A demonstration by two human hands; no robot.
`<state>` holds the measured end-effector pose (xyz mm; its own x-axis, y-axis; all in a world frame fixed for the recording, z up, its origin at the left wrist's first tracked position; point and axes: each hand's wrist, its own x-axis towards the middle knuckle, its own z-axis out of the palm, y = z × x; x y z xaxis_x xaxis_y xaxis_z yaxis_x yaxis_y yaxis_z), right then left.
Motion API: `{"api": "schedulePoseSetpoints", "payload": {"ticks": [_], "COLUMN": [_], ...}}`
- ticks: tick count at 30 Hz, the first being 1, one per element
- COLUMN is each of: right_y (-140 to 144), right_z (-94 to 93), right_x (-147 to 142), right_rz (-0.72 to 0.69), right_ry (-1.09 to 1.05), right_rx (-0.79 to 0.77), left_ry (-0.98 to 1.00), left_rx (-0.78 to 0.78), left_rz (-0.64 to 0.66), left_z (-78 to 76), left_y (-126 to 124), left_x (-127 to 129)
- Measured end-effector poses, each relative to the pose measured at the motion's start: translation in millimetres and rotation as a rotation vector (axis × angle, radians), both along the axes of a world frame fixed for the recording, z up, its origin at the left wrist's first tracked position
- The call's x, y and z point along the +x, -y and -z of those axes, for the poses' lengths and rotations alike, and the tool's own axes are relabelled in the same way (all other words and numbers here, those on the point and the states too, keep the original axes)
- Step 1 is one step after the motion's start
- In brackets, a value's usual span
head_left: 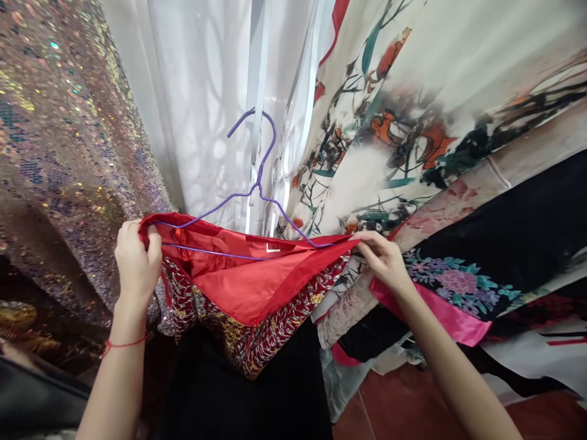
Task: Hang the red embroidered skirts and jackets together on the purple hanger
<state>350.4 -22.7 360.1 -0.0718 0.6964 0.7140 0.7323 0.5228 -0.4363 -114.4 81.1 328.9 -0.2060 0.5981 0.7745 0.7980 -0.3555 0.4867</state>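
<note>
A red garment (247, 287) with a satin lining and silver and gold patterned outer cloth is stretched between my hands. My left hand (137, 263) is closed round its left top edge. On the right, my right hand (380, 253) pinches the opposite top corner between thumb and fingers. A purple wire hanger (260, 177) sits inside the garment's opening, its hook pointing up and free of any rail. Its lower bar runs across the red lining. A small white label (273, 247) shows at the back inner edge. The garment's lower part sags in folds.
Sequinned cloth (68, 122) hangs at left, with white sheer fabric (197, 91) in the middle. Floral-printed white cloth (389, 122) hangs at right, beside a black embroidered garment (518, 226) with pink trim. Reddish floor tiles (394, 403) show below.
</note>
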Motion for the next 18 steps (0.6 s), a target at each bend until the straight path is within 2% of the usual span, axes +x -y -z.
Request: {"api": "schedulePoseSetpoints", "payload": {"ticks": [5,9,12,15,18], "right_y": [-29,-54,-65,-63,-52], "right_z": [-19.0,-42.6,-49.6,-35.3,-4.0], "right_x": [-14,-36,-57,-74,-83], "right_rz": [-0.084,-0.083,-0.102,-0.140,-0.133], "right_ry": [-0.122,-0.171,-0.102,0.090,0.172], "right_rx": [-0.009,0.119,0.156,0.114,0.184], "left_ry": [0.040,0.062,0.050,0.029,0.020], "left_rx": [0.037,0.108,0.148,0.133,0.141], "left_rz": [-0.039,-0.115,-0.155,-0.162,-0.159], "left_z": [-0.2,0.3,2.3,5.4,8.2], "left_y": [7,14,18,22,25], "left_x": [5,6,7,8,5]}}
